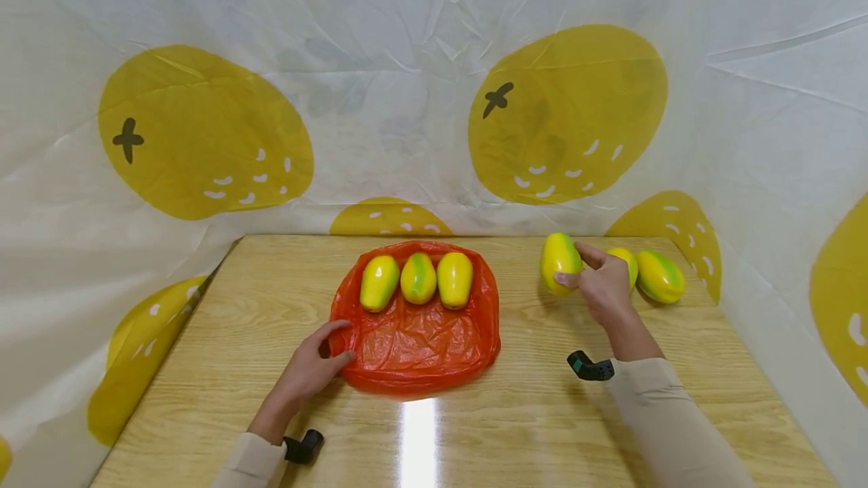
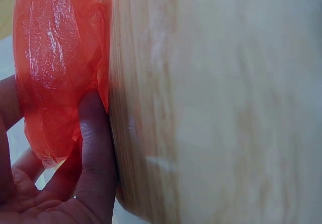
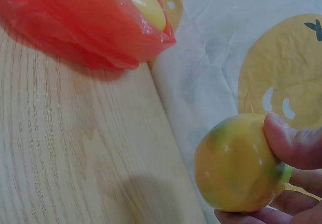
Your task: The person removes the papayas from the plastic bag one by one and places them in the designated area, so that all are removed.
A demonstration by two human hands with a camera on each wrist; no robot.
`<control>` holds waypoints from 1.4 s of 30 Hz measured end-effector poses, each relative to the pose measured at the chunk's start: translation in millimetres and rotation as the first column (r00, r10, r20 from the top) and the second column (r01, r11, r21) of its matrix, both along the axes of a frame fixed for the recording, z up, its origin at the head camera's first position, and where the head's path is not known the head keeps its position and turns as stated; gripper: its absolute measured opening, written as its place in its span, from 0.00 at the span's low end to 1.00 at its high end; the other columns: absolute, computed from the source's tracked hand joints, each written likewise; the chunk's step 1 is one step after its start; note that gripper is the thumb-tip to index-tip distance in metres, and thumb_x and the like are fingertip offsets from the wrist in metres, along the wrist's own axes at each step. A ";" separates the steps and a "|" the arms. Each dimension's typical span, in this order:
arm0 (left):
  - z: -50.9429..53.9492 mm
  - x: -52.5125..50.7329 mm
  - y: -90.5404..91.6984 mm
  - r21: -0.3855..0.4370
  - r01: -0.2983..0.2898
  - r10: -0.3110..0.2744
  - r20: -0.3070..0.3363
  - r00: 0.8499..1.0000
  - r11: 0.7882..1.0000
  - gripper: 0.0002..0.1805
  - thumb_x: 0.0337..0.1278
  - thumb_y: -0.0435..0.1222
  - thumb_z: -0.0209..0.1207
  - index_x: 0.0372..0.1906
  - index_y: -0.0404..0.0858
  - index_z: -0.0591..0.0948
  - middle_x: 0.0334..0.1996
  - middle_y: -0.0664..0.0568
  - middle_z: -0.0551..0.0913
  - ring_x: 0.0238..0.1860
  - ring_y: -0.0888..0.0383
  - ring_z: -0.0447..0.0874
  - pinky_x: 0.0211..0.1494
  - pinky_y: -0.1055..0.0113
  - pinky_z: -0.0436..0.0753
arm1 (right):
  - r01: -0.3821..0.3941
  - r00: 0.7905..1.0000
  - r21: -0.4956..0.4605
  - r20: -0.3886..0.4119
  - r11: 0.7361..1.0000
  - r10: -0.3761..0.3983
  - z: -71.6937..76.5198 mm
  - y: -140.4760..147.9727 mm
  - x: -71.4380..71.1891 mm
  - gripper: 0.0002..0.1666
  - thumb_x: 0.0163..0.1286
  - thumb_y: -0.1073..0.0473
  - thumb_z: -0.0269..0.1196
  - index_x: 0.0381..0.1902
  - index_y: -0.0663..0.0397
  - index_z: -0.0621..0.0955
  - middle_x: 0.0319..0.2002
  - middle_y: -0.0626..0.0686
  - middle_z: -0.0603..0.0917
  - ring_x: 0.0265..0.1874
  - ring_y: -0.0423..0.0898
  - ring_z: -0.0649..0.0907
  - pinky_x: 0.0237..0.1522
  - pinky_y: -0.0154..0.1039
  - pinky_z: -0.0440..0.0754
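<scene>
Three yellow-green fruits, one of them the middle fruit (image 1: 418, 278), lie in a row inside the open red plastic bag (image 1: 434, 345). At the bag's left edge, the left hand (image 1: 310, 364) has its thumb and fingers around the rim; the left wrist view shows them on the red plastic (image 2: 55, 68). The right hand (image 1: 606, 282) grips another fruit (image 1: 559, 262) above the table, right of the bag. In the right wrist view that fruit (image 3: 239, 163) sits between thumb and fingers, and the bag (image 3: 85, 22) is at upper left.
Two more fruits lie at the table's back right, one partly behind the right hand and the other fruit (image 1: 661, 276) beside it. A white cloth (image 1: 393, 119) with yellow fruit prints stands behind and beside the wooden table (image 1: 529, 413).
</scene>
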State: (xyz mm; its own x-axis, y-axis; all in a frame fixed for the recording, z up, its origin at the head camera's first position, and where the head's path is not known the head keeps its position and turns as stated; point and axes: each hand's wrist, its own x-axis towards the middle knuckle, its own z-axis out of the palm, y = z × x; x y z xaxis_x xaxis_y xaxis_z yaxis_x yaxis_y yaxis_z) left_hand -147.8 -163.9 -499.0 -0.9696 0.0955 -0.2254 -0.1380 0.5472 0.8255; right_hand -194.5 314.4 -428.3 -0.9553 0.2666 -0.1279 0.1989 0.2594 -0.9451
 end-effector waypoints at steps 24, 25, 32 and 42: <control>0.1 0.5 -1.1 0.002 -0.011 0.011 0.006 1.000 1.000 0.30 0.66 0.38 0.66 0.72 0.47 0.74 0.73 0.39 0.71 0.68 0.44 0.71 0.69 0.49 0.77 | 0.036 0.999 0.110 0.027 0.993 -0.039 -3.5 16.6 -5.3 0.53 0.62 0.67 0.74 0.81 0.52 0.62 0.80 0.60 0.63 0.82 0.60 0.58 0.75 0.55 0.70; 0.2 0.7 -1.1 0.002 -0.010 0.010 0.006 1.000 1.000 0.30 0.67 0.38 0.66 0.72 0.47 0.74 0.74 0.39 0.71 0.68 0.44 0.71 0.69 0.48 0.77 | 0.039 0.999 0.111 0.026 0.993 -0.042 -3.8 16.5 -5.5 0.52 0.62 0.68 0.74 0.80 0.52 0.62 0.80 0.60 0.63 0.82 0.60 0.58 0.75 0.55 0.70; -0.4 0.9 -0.8 0.005 -0.005 0.005 0.007 1.000 1.000 0.30 0.67 0.38 0.65 0.73 0.47 0.73 0.75 0.39 0.69 0.71 0.42 0.70 0.73 0.42 0.75 | 0.052 0.998 0.125 0.014 0.991 -0.054 -6.4 17.0 -5.7 0.52 0.62 0.69 0.73 0.80 0.55 0.63 0.80 0.61 0.63 0.81 0.61 0.60 0.75 0.55 0.70; -2.5 0.1 -1.6 0.008 -0.010 0.010 0.005 1.000 1.000 0.30 0.66 0.38 0.66 0.72 0.47 0.74 0.75 0.39 0.69 0.72 0.41 0.69 0.74 0.41 0.73 | 0.058 0.998 0.125 0.029 0.990 -0.062 -13.8 19.0 -8.5 0.52 0.61 0.68 0.74 0.80 0.53 0.63 0.80 0.60 0.62 0.82 0.62 0.59 0.77 0.57 0.68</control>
